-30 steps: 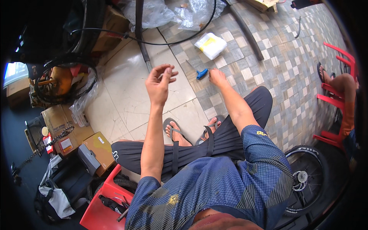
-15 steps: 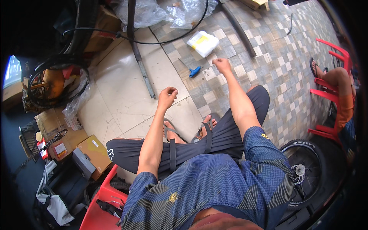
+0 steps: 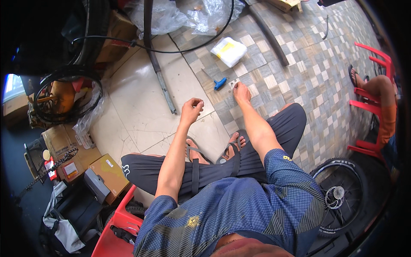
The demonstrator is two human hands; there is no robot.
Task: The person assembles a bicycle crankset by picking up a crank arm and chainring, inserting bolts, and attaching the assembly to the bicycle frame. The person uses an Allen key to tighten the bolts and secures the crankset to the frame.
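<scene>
My left hand (image 3: pixel 192 111) is held above the pale floor tiles with its thumb and fingers pinched together. Whatever lies between them is too small or hidden to name. My right hand (image 3: pixel 242 94) reaches down to the patterned tiles, fingertips drawn together among several tiny metal parts (image 3: pixel 231 84); I cannot make out what they hold. Just left of those fingertips lies a T-handle hex key (image 3: pixel 220 83) with a blue grip and a thin shaft. Beyond it rests a folded white packet (image 3: pixel 229 51) with a yellow patch.
A dark tube (image 3: pixel 159 73) with a bare metal end and a black cable (image 3: pixel 180 51) cross the floor ahead. Cardboard boxes (image 3: pixel 109 173) and coiled cables (image 3: pixel 40 100) crowd the left. At right are a bicycle wheel (image 3: pixel 338 192) and a seated person's leg (image 3: pixel 376 88) by red chairs (image 3: pixel 376 55).
My right hand has moved down and left from near the white packet to the small parts beside the hex key. My left hand has shifted slightly right, still pinched.
</scene>
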